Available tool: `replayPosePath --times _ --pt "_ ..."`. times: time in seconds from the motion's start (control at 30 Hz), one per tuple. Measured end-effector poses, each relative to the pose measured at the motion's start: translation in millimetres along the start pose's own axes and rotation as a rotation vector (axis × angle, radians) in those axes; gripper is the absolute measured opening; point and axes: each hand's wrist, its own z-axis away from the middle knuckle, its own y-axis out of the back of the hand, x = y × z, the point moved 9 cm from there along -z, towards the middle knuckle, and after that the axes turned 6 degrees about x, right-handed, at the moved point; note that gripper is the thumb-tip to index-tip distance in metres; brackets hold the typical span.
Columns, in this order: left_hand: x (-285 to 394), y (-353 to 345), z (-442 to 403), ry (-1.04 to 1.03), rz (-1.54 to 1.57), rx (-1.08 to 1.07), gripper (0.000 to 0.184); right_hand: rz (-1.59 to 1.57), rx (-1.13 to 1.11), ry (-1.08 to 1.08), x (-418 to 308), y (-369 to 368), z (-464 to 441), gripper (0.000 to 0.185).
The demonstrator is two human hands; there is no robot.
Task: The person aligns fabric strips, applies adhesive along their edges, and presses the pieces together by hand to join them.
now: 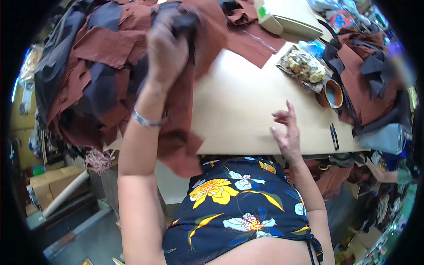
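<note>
My left hand, smeared by motion and wearing a bangle at the wrist, is closed on a piece of reddish-brown and dark fabric. The cloth hangs from the hand down past the table's front edge. Just beyond and to the left lies a large heap of brown and dark fabric pieces. Over the right part of the pale tabletop, my right hand is raised with its fingers apart and nothing in them. Thread snips lie to the right of that hand.
At the back stands a cardboard box. A crumbly yellowish mass on a tray sits beside a brown cup. More fabric is piled along the right edge. Another person's arm shows at the far right.
</note>
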Motion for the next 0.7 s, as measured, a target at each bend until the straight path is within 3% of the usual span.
replayPosePath --times 0.03,0.07,0.1,0.13,0.2,0.3,0.33,0.43,0.53,0.6,0.63,0.7 --pt "-13.6 18.4 -23.0 0.041 -0.046 0.101 0.018 -0.133 -0.087 -0.022 -4.9 -21.1 -5.3 0.093" --pt "-41.8 41.2 -30.4 0.381 -0.241 0.232 0.013 -0.177 -0.155 -0.012 -6.0 -39.6 -10.1 0.1" --pt "-35.1 56.8 -50.6 0.172 -0.128 0.333 0.011 -0.217 -0.218 -0.002 -4.0 -57.4 -14.7 0.109" --pt "-34.9 66.1 -62.9 0.19 0.001 0.36 0.016 -0.281 -0.267 -0.035 -0.9 -73.6 -18.1 0.116" --pt "-54.8 82.7 -61.5 0.419 0.158 0.436 0.029 -0.176 -0.269 0.108 -4.0 -92.5 -26.5 0.11" --pt "-55.1 109.9 -44.5 0.43 0.302 0.707 0.028 -0.379 -0.244 -0.149 -1.0 -106.4 -34.3 0.101" --pt "-41.9 111.5 -42.7 0.444 0.419 0.731 0.02 -0.347 -0.237 -0.112 -4.8 -109.2 -37.0 0.099" --pt "-43.8 132.1 -31.3 0.531 0.396 0.718 0.022 -0.304 -0.158 -0.043 -11.6 -106.1 -50.1 0.09" --pt "-30.5 175.2 -28.0 0.625 0.174 0.851 0.023 -0.633 -0.143 -0.066 -48.7 -65.8 -68.6 0.084" --pt "-31.2 194.3 -36.0 0.546 0.353 0.832 0.025 -0.655 -0.097 0.022 -88.3 -22.5 -97.9 0.078" --pt "-19.1 197.2 -37.3 0.51 0.306 0.856 0.025 -0.744 -0.037 0.12 -111.9 -5.4 -114.9 0.071" --pt "-24.5 203.0 -37.8 0.413 0.063 0.79 0.026 -0.59 -0.008 0.172 -119.5 13.9 -155.1 0.061"
